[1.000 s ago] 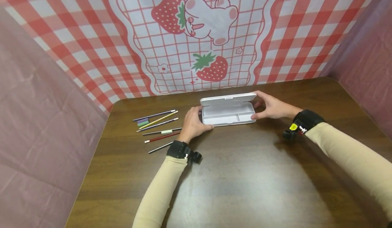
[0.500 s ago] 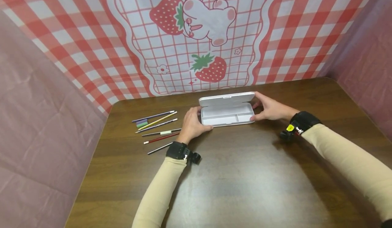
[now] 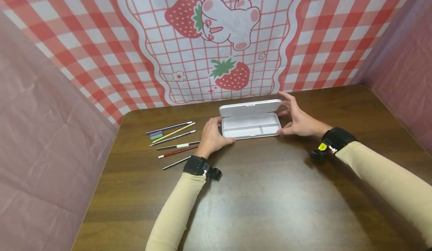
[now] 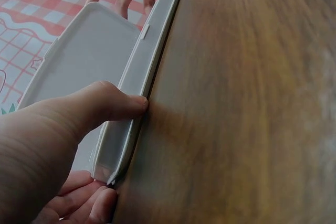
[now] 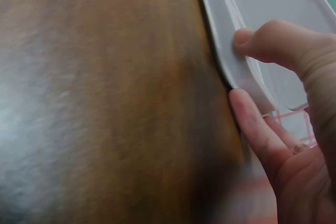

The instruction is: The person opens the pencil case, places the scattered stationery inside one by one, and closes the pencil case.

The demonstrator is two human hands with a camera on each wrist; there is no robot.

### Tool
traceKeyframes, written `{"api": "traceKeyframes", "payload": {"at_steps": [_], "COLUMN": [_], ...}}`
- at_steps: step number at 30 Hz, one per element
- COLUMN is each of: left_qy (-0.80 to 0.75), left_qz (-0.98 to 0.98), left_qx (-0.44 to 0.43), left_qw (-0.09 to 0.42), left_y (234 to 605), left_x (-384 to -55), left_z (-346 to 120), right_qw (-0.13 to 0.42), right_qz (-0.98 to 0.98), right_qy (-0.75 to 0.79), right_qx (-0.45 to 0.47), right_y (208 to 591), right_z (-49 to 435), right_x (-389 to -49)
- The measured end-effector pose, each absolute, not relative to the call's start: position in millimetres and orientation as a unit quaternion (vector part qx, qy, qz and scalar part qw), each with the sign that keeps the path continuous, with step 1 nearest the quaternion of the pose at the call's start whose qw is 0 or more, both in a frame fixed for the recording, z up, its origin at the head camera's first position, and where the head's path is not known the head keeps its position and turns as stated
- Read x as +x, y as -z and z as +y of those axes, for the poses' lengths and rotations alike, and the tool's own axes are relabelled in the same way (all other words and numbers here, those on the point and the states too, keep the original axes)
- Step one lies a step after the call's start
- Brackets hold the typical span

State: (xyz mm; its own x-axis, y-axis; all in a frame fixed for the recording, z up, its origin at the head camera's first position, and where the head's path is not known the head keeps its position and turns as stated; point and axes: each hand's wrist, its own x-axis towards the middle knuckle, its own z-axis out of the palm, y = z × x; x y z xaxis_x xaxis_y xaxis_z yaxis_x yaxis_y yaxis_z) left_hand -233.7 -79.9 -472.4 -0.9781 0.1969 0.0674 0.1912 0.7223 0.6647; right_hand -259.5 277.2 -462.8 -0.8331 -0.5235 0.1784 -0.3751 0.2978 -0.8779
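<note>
Slim coloured wooden pencils (image 3: 173, 132) lie on the brown wood-grain bench (image 3: 249, 194) beside a small purple-and-green block (image 3: 156, 135). Next, the left hand (image 3: 212, 138) grasps with its fingers the left end of a shallow white rectangular case (image 3: 242, 132), whose flat white lid (image 3: 249, 109) tilts up. Rightmost, the right hand (image 3: 299, 121) spreads its fingers loosely, thumb at the front corner.

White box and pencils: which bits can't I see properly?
Head view: the right end of the red pencil, hidden behind the left hand.
Head view: most of the outside of the lid, turned away from the camera.
Head view: any writing on the yellow pencil, too small.
Right wrist view: the left end of the white box, cut off by the top edge.
</note>
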Motion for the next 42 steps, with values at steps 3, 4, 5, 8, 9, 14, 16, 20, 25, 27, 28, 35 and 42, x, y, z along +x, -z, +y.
{"api": "traceKeyframes", "payload": {"at_steps": [3, 4, 5, 8, 9, 14, 16, 20, 25, 27, 28, 35, 42], "left_qy": [-0.363, -0.366, -0.367, -0.371, -0.37, -0.378, -0.382, -0.381, -0.375, -0.376, -0.377, -0.373, -0.373], "left_qz": [0.926, 0.925, 0.925, 0.923, 0.923, 0.919, 0.917, 0.917, 0.919, 0.918, 0.918, 0.92, 0.919], "left_qx": [0.102, 0.101, 0.101, 0.101, 0.102, 0.112, 0.115, 0.121, 0.125, 0.125, 0.125, 0.124, 0.125], "left_qw": [0.004, 0.003, 0.0, -0.004, -0.004, -0.003, -0.006, -0.013, -0.013, -0.008, -0.004, 0.003, -0.01], "left_y": [471.1, 470.6, 470.8, 470.8, 471.2, 475.1, 478.1, 483.9, 482.2, 479.3, 476.7, 471.5, 476.8], "left_x": [-232.7, -232.4, -232.2, -232.1, -232.3, -235.6, -237.9, -241.8, -240.8, -239.4, -238.1, -236.2, -236.7], "left_z": [-79.5, -79.4, -79.3, -79.1, -79.1, -80.2, -80.9, -82.2, -82.4, -82.2, -81.8, -80.4, -82.0], "right_qw": [0.064, 0.063, 0.061, 0.059, 0.058, 0.066, 0.075, 0.091, 0.114, 0.125, 0.13, 0.143, 0.156], "right_qz": [0.806, 0.807, 0.808, 0.808, 0.81, 0.831, 0.846, 0.868, 0.88, 0.883, 0.884, 0.885, 0.888], "right_qy": [0.525, 0.525, 0.526, 0.527, 0.524, 0.494, 0.471, 0.423, 0.385, 0.373, 0.369, 0.349, 0.342], "right_qx": [-0.267, -0.262, -0.258, -0.257, -0.258, -0.247, -0.24, -0.242, -0.255, -0.257, -0.257, -0.271, -0.265], "right_y": [463.4, 463.3, 463.3, 463.3, 463.1, 461.4, 459.8, 454.8, 446.7, 443.5, 442.2, 436.9, 435.7], "right_z": [277.6, 277.6, 277.6, 277.0, 276.9, 278.4, 279.1, 278.8, 277.0, 276.7, 276.9, 276.1, 273.4], "right_x": [-255.3, -254.1, -253.3, -252.6, -252.5, -251.6, -251.6, -253.2, -257.4, -258.6, -259.1, -264.2, -266.0]}}
